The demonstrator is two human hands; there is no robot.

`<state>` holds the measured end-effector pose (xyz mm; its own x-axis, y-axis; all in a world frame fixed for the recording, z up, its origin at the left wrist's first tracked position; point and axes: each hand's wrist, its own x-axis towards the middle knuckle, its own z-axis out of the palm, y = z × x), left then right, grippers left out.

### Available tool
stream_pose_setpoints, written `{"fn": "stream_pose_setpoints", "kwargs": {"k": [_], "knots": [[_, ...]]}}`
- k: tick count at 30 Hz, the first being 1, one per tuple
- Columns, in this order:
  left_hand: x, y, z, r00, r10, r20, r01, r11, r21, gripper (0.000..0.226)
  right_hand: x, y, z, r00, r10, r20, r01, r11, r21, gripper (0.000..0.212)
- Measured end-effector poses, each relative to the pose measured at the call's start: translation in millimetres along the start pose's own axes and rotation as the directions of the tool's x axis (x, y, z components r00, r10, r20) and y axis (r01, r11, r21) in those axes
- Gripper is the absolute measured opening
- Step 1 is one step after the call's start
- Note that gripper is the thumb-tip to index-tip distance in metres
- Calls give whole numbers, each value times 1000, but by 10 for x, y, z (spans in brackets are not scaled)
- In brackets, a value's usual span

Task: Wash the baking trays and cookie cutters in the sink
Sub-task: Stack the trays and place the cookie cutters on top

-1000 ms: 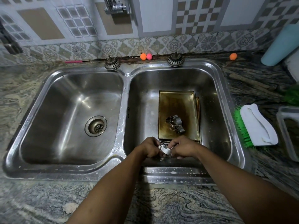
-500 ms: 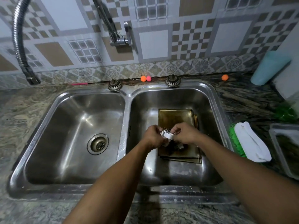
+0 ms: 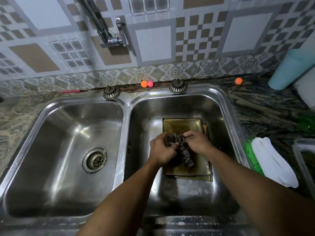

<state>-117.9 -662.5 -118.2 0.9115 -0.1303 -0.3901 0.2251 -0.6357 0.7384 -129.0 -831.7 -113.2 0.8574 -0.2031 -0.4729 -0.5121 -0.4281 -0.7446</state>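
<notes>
A stack of brownish baking trays (image 3: 180, 126) lies flat in the right basin of the steel double sink (image 3: 125, 106). Above the trays, my left hand (image 3: 161, 149) and my right hand (image 3: 198, 142) together hold a thin metal cookie cutter (image 3: 173, 137) by its rim. Under my hands, other metal cookie cutters (image 3: 186, 157) rest on the top tray, partly hidden by my fingers.
The left basin has a round drain (image 3: 94, 160). A wall tap (image 3: 110, 38) hangs above the divider, with no water running. A white-handled green brush (image 3: 272, 160) lies on the right counter beside a steel container (image 3: 305, 160). A teal cup (image 3: 289, 68) stands at back right.
My hands moved from the basin's near edge forward over the trays, carrying the cookie cutter. The camera tilted up, bringing the tap and wall into view.
</notes>
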Motion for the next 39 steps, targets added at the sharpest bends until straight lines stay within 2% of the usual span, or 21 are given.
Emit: {"fn": "stream_pose_setpoints", "kwargs": {"k": [2, 5, 7, 9, 12, 15, 17, 18, 20, 24, 30, 34, 39], "knots": [[79, -57, 7, 992, -123, 18, 124, 985, -120, 50, 9, 80, -10, 995, -8, -96, 11, 999, 31, 32], [129, -170, 76, 975, -188, 119, 216, 929, -302, 61, 0, 235, 5, 962, -1, -272, 17, 998, 56, 30], [146, -217, 151, 968, -186, 168, 237, 902, -362, 65, -12, 335, 12, 943, 57, -328, -52, 998, 24, 30], [121, -193, 209, 973, -151, 173, 209, 897, -390, 59, -10, 463, 48, 943, 154, -296, -147, 988, 46, 28], [83, -174, 284, 989, -103, 110, 137, 914, -381, 60, -12, 627, 146, 960, 197, -201, -184, 979, 83, 27], [170, -322, 378, 986, -124, 114, 155, 932, -328, 83, 68, 757, 227, 966, 198, -169, -177, 976, 129, 58], [331, -536, 470, 981, -135, 139, 174, 930, -324, 91, 84, 784, 260, 968, 216, -127, -197, 970, 144, 72], [355, -567, 480, 981, -138, 137, 175, 937, -303, 93, 40, 731, 256, 969, 222, -111, -205, 967, 148, 74], [306, -552, 485, 987, -127, 100, 149, 957, -249, 91, -69, 672, 269, 972, 219, -87, -208, 971, 120, 65], [58, -284, 371, 998, -47, 48, 54, 983, -173, 85, -146, 656, 255, 979, 159, -128, -149, 985, 82, 53], [-104, -44, 164, 985, 169, -46, -170, 985, -30, 72, -193, 416, 72, 971, -9, -241, 15, 1000, 24, 57], [-190, 236, -6, 962, 247, -119, -256, 965, -65, 66, -286, 88, -118, 930, -159, -332, 152, 987, -47, 54], [-343, 623, -254, 938, 292, -187, -319, 938, -137, 64, -392, -307, -375, 861, -314, -399, 269, 949, -165, 64]]}}
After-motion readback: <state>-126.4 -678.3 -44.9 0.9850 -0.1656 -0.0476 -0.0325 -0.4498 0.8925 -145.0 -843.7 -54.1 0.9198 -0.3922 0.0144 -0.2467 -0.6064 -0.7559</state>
